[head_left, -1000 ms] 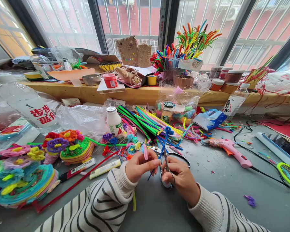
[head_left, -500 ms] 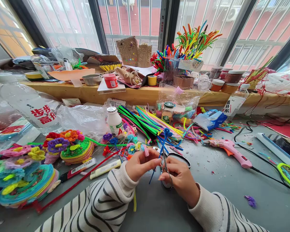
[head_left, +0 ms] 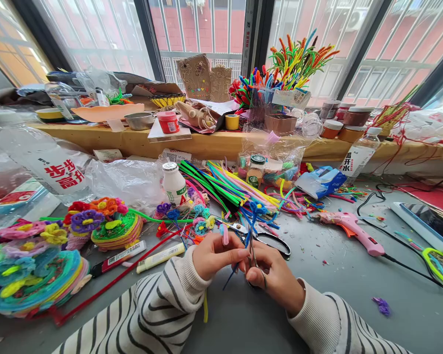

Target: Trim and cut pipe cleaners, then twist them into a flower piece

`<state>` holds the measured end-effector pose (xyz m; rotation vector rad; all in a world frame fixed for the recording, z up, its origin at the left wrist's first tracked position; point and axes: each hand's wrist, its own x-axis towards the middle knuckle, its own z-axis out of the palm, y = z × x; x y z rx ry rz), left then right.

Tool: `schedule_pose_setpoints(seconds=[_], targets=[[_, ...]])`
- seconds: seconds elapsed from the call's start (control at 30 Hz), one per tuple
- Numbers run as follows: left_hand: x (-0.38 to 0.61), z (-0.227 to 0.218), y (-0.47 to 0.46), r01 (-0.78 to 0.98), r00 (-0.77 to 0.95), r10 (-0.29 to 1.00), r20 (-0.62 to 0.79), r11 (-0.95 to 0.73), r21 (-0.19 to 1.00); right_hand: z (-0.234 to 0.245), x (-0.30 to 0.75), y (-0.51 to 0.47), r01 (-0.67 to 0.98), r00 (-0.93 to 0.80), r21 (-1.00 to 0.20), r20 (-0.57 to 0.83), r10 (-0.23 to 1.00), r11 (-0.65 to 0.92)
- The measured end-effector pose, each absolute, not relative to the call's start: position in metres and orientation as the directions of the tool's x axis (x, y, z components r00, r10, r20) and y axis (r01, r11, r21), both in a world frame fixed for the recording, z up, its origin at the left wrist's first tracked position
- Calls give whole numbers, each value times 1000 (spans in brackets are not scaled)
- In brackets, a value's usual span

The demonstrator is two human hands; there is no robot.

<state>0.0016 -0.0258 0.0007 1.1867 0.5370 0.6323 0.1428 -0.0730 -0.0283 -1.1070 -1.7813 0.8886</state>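
Near the table's front edge, my left hand (head_left: 214,254) pinches the stem of a blue pipe-cleaner flower (head_left: 256,208), with a short pink piece sticking up behind its fingers. My right hand (head_left: 274,275) is closed on a small pair of scissors (head_left: 254,255) whose thin blades point up beside the blue stem. The two hands touch at the fingertips. Both sleeves are white with dark stripes.
A bundle of coloured pipe cleaners (head_left: 221,184), a small white bottle (head_left: 174,183) and black-handled scissors (head_left: 269,240) lie just beyond my hands. Finished flower discs (head_left: 40,275) crowd the left. A pink glue gun (head_left: 350,228) with its cord lies to the right. The wooden sill (head_left: 206,142) is cluttered.
Both hands have drawn slightly toward me and closer together, lowering the blue flower a little. The scissor blades stay beside the stem.
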Motion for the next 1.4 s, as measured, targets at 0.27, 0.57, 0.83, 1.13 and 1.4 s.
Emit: schedule_pose_setpoints(seconds=[0.27, 0.57, 0.83, 1.13, 1.4], targets=[[2, 2, -26, -174, 715, 698, -38, 230, 958, -31, 144, -71, 332, -223, -872, 297, 928, 359], [0, 0, -25, -122, 729, 682, -59, 215, 969, -29, 143, -74, 266, -279, -888, 302, 912, 375], [-1, 0, -24, -123, 723, 689, -51, 200, 972, -30, 142, -72, 309, -205, -891, 280, 938, 334], [0, 0, -24, -105, 732, 678, -71, 216, 971, -28, 142, -73, 283, -219, -897, 285, 933, 340], [2, -1, -25, -89, 746, 662, -74, 209, 974, -28, 143, -72, 175, -258, -912, 322, 911, 372]])
